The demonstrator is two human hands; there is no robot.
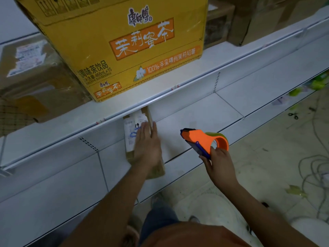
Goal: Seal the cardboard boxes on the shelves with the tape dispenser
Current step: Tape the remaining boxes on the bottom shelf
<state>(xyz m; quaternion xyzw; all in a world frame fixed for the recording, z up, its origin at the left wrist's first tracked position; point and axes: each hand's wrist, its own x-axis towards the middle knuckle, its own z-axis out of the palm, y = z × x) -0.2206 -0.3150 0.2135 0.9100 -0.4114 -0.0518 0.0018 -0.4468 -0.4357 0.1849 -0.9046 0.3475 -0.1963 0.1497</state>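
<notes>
We see the small box on the lower shelf, its long axis running away from us, with our left hand flat on top. Our right hand grips the tape dispenser just to its right, well apart, blade end towards the shelf.

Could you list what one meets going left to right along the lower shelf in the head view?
Small cardboard box with a white label, left hand resting flat on it, bare white shelf, orange tape dispenser, right hand gripping its handle.
</notes>
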